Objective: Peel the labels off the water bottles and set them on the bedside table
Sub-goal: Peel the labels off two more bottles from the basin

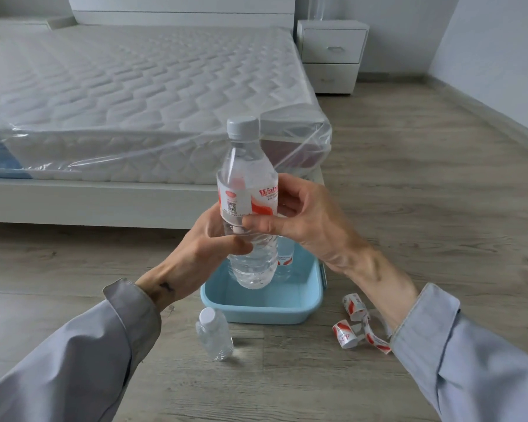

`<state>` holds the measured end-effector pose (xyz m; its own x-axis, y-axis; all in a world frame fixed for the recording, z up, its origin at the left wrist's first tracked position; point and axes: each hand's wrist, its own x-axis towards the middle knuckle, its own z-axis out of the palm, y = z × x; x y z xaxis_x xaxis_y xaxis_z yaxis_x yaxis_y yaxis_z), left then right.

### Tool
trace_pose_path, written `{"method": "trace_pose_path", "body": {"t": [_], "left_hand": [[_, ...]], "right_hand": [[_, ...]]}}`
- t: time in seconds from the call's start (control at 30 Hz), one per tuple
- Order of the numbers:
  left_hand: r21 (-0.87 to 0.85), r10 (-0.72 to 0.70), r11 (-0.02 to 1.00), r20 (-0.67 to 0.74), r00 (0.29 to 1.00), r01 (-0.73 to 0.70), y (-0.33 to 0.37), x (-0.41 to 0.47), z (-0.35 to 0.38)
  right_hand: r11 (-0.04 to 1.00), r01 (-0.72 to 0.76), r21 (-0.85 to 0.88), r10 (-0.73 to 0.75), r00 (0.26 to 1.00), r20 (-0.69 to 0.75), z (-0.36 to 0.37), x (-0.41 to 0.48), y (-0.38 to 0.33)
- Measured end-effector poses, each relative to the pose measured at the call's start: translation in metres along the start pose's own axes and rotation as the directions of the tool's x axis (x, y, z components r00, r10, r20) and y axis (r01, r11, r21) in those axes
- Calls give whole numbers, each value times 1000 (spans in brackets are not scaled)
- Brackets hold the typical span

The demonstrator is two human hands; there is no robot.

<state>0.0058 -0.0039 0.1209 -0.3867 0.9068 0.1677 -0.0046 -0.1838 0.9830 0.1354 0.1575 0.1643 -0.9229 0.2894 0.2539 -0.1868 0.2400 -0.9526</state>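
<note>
While both hands meet at the middle of the view, a clear water bottle with a grey cap stands upright between them, held in the air above a light blue basin on the wooden floor; the left hand is wrapped around the bottle's lower body from the 8 o'clock side, thumb pressed across the front; the right hand comes in from 3 o'clock, its fingers curled behind the bottle and its thumb pinched against the bottom edge of the red-and-white label, which is wrapped around the bottle's upper half; a second labelled bottle stands inside the basin, mostly hidden behind the held one; at 6 o'clock from the basin, just beside its near wall, a bare bottle with a white cap stands on the floor; at 4 o'clock, near the right sleeve, curled peeled labels lie in a loose heap on the floor; a mattress in clear plastic wrap fills the 10 to 12 o'clock area on a white bed frame; a white bedside table with two drawers stands at 1 o'clock, well apart from the hands, against the wall.
</note>
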Motion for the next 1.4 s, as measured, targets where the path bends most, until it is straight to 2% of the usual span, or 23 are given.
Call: {"method": "trace_pose_path", "body": {"t": [0.1, 0.2, 0.3, 0.37, 0.43, 0.57, 0.73, 1.0, 1.23, 1.4], "left_hand": [[-27, 1, 1000, -15, 1000, -2, 3, 0, 5], [53, 59, 997, -171, 984, -50, 1, 3, 24], [262, 192, 961, -411, 891, -86, -6, 8, 45], [326, 265, 939, -497, 826, -105, -8, 9, 51], [336, 303, 931, -494, 815, -143, -6, 9, 47], [306, 299, 936, -431, 852, -173, -1, 5, 30], [347, 319, 924, -468, 824, -160, -1, 6, 22], [412, 345, 902, -505, 791, -130, -3, 7, 18], [431, 344, 896, -523, 780, -105, -6, 8, 16], [435, 335, 897, -564, 754, -73, -7, 9, 19]], "right_hand": [[1000, -4, -24, 2, 995, -97, 1, 1, -4], [997, -7, -77, -13, 969, -246, 8, 5, -8], [989, -11, -150, -47, 924, -379, 23, 7, -10], [979, 3, -203, -92, 900, -427, 31, 8, -11], [970, 19, -244, -125, 895, -427, 33, 8, -13], [971, 67, -229, -151, 914, -376, 28, 4, -17], [973, 79, -217, -172, 878, -448, 38, -2, -13], [995, 104, 0, -95, 907, -411, 36, 2, -7], [995, 50, 81, -14, 919, -394, 30, 6, -4], [998, 41, 47, -21, 930, -367, 27, 8, -3]]}}
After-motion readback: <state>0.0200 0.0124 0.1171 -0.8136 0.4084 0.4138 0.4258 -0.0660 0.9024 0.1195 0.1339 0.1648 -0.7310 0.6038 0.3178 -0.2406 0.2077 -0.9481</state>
